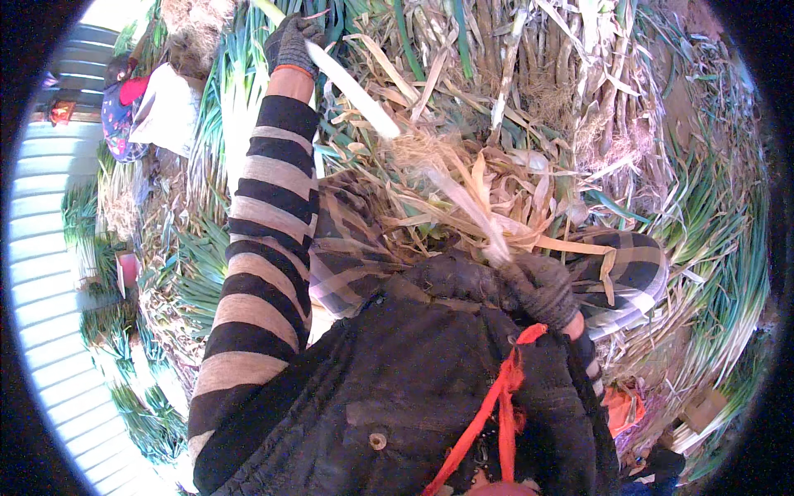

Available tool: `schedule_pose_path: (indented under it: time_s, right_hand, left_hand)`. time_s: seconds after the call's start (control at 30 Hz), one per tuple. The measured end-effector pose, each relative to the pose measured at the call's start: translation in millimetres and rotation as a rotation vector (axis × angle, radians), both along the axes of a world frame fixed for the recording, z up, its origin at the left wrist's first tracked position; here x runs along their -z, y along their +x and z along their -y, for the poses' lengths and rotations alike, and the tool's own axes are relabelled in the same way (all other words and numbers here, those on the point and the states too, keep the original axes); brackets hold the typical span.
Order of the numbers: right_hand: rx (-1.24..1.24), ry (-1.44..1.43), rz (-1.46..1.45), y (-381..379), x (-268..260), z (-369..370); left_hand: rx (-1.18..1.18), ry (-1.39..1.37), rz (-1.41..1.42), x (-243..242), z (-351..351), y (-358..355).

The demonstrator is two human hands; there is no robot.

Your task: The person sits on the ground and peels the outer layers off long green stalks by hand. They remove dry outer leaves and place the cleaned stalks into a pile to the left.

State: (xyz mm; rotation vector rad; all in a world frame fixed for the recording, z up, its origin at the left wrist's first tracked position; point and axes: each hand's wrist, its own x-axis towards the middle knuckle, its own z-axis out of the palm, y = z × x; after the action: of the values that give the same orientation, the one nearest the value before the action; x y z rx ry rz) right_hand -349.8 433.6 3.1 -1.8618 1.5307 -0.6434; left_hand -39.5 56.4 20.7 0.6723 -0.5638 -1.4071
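My left hand (293, 46), in a grey knit glove with an orange cuff, is closed around a long green onion (353, 93) near the top of the view. The onion's white stalk slants down to the right towards its roots. My right hand (539, 285), gloved too, is in front of my lap at the right. Its fingers are closed at the lower end of a pale stalk or peeled leaf strip (471, 208). Dry, peeled onion leaves (434, 167) lie heaped between my hands, over my plaid-covered legs.
Unpeeled onions with dirty roots (533, 68) lie piled ahead, and green-leaved ones (713, 223) at the right. Whiter onions (239, 118) stand beside my left arm. Another person (121, 118) is at the far upper left, near a corrugated wall (49, 248). A cardboard piece (705, 410) lies lower right.
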Motion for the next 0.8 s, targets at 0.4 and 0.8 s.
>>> schedule_pose_path:
  time_s: [0.4, 0.8]
  right_hand:
    - [-0.002, -0.413, 0.143, 53, 8, 127]
    - [-0.071, -0.210, 0.232, 24, 19, 35]
  left_hand:
    - [0.116, 0.016, 0.037, -7, -35, -52]
    - [0.123, -0.093, 0.203, -12, 16, 74]
